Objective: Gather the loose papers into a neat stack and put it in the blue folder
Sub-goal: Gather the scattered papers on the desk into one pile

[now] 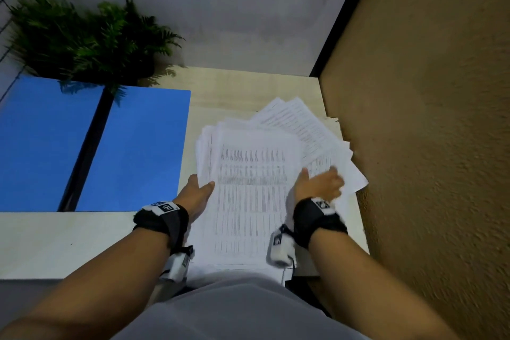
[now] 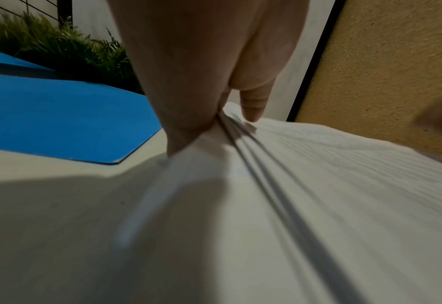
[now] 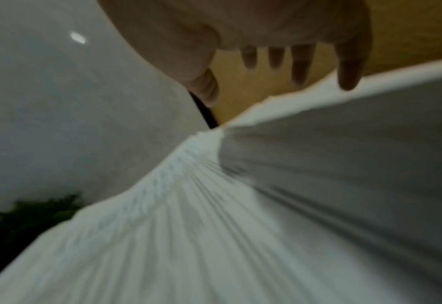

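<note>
A pile of printed white papers [image 1: 254, 174] lies on the right half of the desk, its upper sheets fanned out toward the right wall. My left hand [image 1: 200, 190] holds the pile's left edge, thumb on top; the left wrist view shows the sheets [image 2: 318, 185] bunched between thumb and palm [image 2: 188, 72]. My right hand [image 1: 321, 183] is blurred over the fanned sheets with its fingers [image 3: 301, 67] spread and holding nothing; whether they touch the papers [image 3: 214, 226] is unclear. The blue folder [image 1: 138, 146] lies open flat to the left of the pile, also in the left wrist view [image 2: 59, 115].
A green fern plant [image 1: 82, 38] stands at the back left, overhanging the folder's top edge. A rough brown wall [image 1: 427, 146] runs close along the desk's right side. Bare light wood desk [image 1: 69, 240] shows in front of the folder.
</note>
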